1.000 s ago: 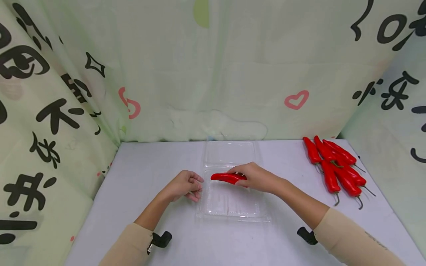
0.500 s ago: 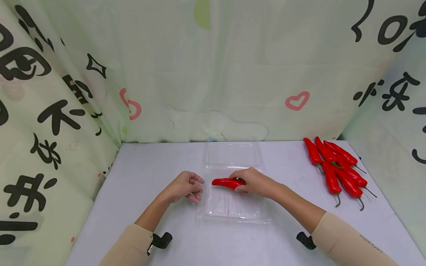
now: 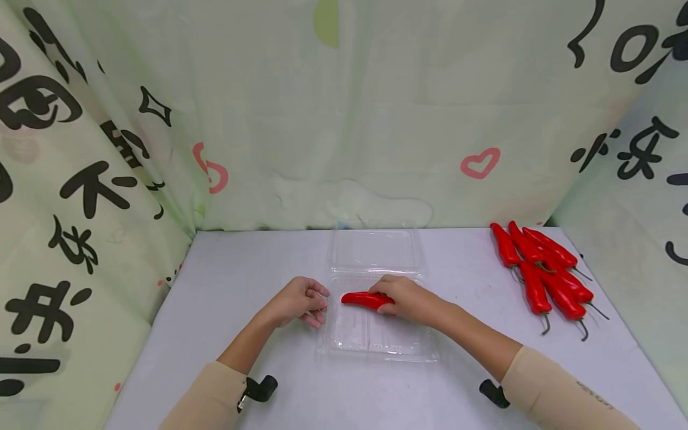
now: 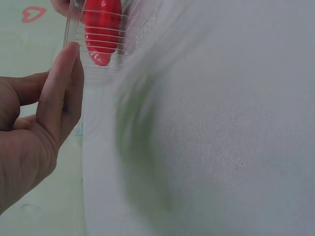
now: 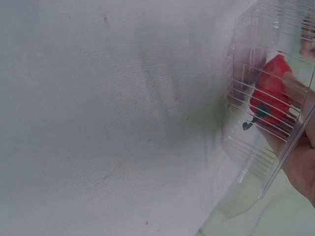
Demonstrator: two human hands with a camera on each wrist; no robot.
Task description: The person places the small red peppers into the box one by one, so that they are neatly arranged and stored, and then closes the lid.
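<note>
A white-covered bench (image 3: 242,257) stands against a pale green curtain (image 3: 269,89), which also hangs along both sides, printed with bold black characters, a pink heart (image 3: 480,163) and a green patch near the top. The fabric's folds meet the bench's back edge. Mid-bench lies a clear plastic container (image 3: 371,337), its lid (image 3: 376,248) laid back toward the curtain. The hands are apart: the right hand (image 3: 405,298) grips a red pepper (image 3: 357,298) inside the container; the left hand (image 3: 298,301), fingers loosely bent, is at its left edge. More red peppers (image 3: 561,295) are heaped at the bench's far right.
</note>
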